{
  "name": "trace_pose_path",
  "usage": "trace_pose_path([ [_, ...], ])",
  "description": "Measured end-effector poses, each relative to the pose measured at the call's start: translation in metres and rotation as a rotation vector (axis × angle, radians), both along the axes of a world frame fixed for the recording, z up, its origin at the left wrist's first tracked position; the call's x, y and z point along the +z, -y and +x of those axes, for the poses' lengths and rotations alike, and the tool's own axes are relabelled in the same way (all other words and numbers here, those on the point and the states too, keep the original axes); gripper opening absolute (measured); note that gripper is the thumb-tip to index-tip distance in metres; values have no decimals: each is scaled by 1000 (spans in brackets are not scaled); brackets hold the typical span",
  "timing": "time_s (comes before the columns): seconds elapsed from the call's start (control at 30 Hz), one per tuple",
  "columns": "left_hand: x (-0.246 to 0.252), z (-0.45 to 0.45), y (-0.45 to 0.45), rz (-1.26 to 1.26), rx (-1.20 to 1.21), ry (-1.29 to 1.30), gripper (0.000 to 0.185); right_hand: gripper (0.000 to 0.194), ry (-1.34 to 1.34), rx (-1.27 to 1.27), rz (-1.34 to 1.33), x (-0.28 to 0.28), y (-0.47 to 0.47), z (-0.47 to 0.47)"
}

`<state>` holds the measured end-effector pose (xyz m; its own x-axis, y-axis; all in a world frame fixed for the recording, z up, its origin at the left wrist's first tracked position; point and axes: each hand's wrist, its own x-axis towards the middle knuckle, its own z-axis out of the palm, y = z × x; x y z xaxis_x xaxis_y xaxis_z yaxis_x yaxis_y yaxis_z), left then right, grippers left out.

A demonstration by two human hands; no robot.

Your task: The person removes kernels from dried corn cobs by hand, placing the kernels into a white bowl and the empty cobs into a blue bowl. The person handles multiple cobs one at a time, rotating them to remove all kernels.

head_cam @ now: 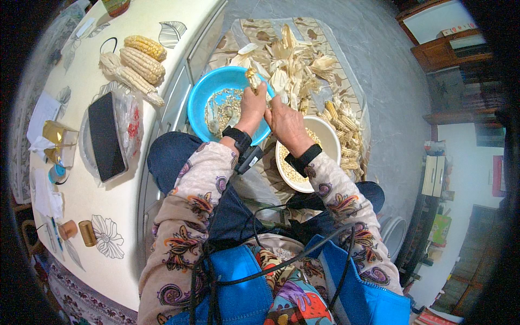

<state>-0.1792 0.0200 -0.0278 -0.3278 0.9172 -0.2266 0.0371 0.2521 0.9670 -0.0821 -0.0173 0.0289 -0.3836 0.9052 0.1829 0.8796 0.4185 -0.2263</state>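
Note:
Above the right part of a blue plastic basin (198, 85), my left hand (254, 106) is closed around an ear of corn (252, 78), whose tip sticks up past the fingers. My right hand (285, 122) meets it at the basin's right rim, its fingers at the ear's lower part; the contact there is partly hidden. Loose kernels and bits of husk (221, 107) lie in the basin. A cream bowl (334, 140) of corn kernels (291, 172) stands below my right wrist.
Dry husks (292, 69) lie on a patterned floor cloth (260, 30), with a heap of corn cobs (347, 134) right of the bowl. On the white table (122, 203) at left are several ears of corn (142, 65) and a black phone (107, 136). A black cable (292, 258) crosses my lap.

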Motion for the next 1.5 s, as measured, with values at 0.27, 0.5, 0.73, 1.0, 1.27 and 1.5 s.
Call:
trace_pose_path([
  [0.27,7,-4,5,105,-20,-120,37,33,6,-43,-61,4,3,3],
  [0.5,0,-5,2,177,59,-174,35,37,-166,-118,-244,13,3,4],
  [0.73,5,-4,2,36,-47,449,42,37,-289,-166,-311,12,3,9],
  [1.0,-11,-6,-4,64,-117,278,42,33,31,16,-191,2,6,11],
  [1.27,27,-7,15,-258,-30,735,33,44,-924,-355,-695,-3,-9,16],
  [1.5,22,-3,15,-42,-211,746,37,46,-1021,-326,-739,0,-2,9],
])
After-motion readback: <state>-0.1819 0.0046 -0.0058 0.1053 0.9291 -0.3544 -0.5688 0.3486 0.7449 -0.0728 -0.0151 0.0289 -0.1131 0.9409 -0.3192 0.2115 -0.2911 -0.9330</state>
